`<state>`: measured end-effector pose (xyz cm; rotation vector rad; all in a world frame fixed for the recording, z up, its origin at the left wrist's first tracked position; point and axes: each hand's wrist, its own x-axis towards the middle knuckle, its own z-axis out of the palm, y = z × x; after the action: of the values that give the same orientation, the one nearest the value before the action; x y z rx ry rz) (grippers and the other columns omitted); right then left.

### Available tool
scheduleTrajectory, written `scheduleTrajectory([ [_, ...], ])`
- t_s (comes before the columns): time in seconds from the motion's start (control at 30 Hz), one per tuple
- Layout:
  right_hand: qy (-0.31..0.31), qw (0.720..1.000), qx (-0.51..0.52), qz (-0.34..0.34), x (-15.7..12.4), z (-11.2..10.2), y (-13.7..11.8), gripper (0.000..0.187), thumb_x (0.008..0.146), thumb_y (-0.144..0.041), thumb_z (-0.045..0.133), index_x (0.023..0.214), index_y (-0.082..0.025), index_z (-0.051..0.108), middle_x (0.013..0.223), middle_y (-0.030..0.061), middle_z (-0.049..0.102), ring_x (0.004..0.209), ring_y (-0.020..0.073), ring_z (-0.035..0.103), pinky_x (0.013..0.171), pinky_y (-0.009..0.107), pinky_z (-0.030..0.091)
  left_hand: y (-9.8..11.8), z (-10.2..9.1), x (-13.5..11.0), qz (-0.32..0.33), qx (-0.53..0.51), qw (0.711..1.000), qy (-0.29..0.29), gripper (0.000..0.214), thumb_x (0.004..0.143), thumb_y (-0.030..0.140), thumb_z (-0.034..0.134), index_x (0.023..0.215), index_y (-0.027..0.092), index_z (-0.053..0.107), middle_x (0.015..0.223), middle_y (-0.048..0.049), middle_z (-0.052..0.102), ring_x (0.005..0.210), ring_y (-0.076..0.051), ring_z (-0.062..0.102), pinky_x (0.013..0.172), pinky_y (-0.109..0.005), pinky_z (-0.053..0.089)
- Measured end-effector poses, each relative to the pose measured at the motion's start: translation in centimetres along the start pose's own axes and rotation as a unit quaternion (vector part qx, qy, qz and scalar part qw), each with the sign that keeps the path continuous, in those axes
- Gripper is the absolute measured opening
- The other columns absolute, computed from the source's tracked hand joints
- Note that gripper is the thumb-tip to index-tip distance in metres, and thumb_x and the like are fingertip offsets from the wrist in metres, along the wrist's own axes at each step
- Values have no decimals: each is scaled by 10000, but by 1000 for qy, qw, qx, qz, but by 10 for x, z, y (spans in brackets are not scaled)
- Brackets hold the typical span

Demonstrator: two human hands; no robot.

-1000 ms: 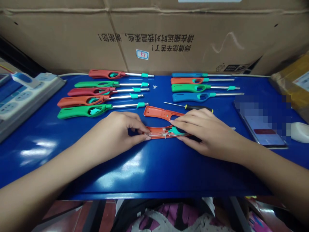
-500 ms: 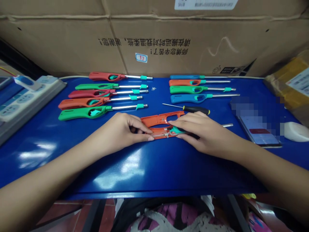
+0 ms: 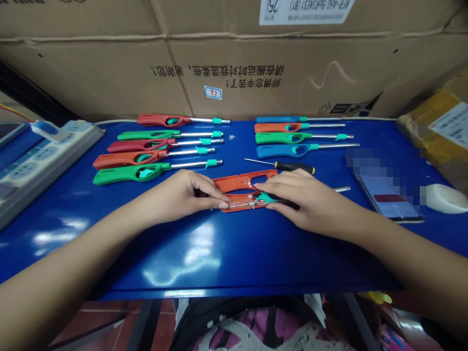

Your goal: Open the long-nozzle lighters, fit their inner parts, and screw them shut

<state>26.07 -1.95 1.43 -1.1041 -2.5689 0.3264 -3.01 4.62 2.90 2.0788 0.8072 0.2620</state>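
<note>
An orange gas lighter lies opened in two halves on the blue table. Its bare half shell point(image 3: 230, 183) is behind, and the front half point(image 3: 241, 208) holds a clear fuel tank point(image 3: 237, 204), a teal trigger point(image 3: 266, 197) and thin wiring. My left hand point(image 3: 183, 197) is closed, thumb and fingers pinching at the left end of the tank and shell. Over the right part of the lighter, my right hand point(image 3: 310, 202) has its fingers curled round the front half. The metal nozzle tube point(image 3: 342, 189) pokes out beyond it.
Assembled lighters lie in two groups behind: the left group point(image 3: 135, 158) and the right group point(image 3: 285, 138). A screwdriver point(image 3: 294, 167) lies near my right hand, with small screws point(image 3: 231, 137) further back. A power strip point(image 3: 47, 156), phone point(image 3: 387, 197) and white mouse point(image 3: 446, 198) flank the work. A cardboard box point(image 3: 120, 83) stands behind.
The view has tilted up slightly. My left thumb has shifted a little leftward, showing more of the clear tank. My right hand stays on the lighter.
</note>
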Motion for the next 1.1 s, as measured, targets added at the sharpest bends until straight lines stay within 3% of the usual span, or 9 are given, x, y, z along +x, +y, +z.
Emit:
scheduleTrajectory([
  [0.23, -7, 1000, -5, 0, 1, 1, 0, 343, 1020, -257, 552, 1354, -202, 611, 1317, 110, 699, 1206, 234, 643, 992, 415, 460, 9, 3, -4, 44, 96, 994, 37, 173, 915, 292, 688, 1012, 235, 819, 956, -39, 773, 798, -150, 715, 712, -240, 551],
  [0.4, -2, 998, -56, -3, -1, -15, 0, 416, 976, -288, 608, 1385, -216, 599, 1383, 129, 637, 1251, 296, 574, 1001, 466, 443, 17, 15, -6, 113, 158, 976, 99, 201, 951, 281, 646, 1088, 217, 778, 1035, -54, 723, 915, -170, 674, 842, -291, 538],
  [0.53, 8, 996, -82, 19, -6, -39, 7, 231, 947, -274, 592, 1137, -199, 699, 1196, 126, 671, 1085, 279, 614, 929, 435, 468, 16, 22, -7, 155, 219, 957, 109, 220, 954, 310, 655, 1126, 208, 748, 1115, -71, 719, 1001, -210, 649, 894, -342, 523],
  [0.63, -53, 994, -71, 59, -9, -47, 12, 154, 948, -301, 584, 997, -204, 693, 995, 75, 694, 895, 231, 639, 803, 369, 480, 14, 24, -8, 173, 245, 948, 110, 238, 968, 327, 645, 1156, 203, 721, 1157, -76, 719, 1028, -224, 641, 893, -356, 526],
  [0.77, -121, 986, -34, 105, -8, -47, 16, 159, 965, -314, 584, 971, -218, 710, 949, 40, 708, 826, 202, 645, 717, 318, 446, 11, 26, -7, 178, 248, 947, 103, 196, 990, 294, 623, 1144, 202, 703, 1130, -63, 729, 1027, -219, 645, 893, -356, 532],
  [0.93, -119, 990, 26, 78, -4, -44, 17, 169, 961, -212, 575, 858, -189, 706, 866, 34, 694, 787, 169, 627, 710, 287, 422, 8, 26, -5, 185, 235, 949, 95, 191, 1000, 256, 611, 1161, 192, 692, 1087, -54, 733, 998, -195, 661, 878, -337, 548],
  [1.1, -115, 992, -14, 50, -7, -39, 16, 238, 984, -213, 535, 780, -182, 653, 804, 31, 628, 740, 162, 578, 675, 288, 394, 9, 24, -5, 185, 251, 945, 94, 219, 1012, 289, 594, 1171, 179, 698, 1067, -62, 736, 964, -203, 669, 845, -353, 558],
])
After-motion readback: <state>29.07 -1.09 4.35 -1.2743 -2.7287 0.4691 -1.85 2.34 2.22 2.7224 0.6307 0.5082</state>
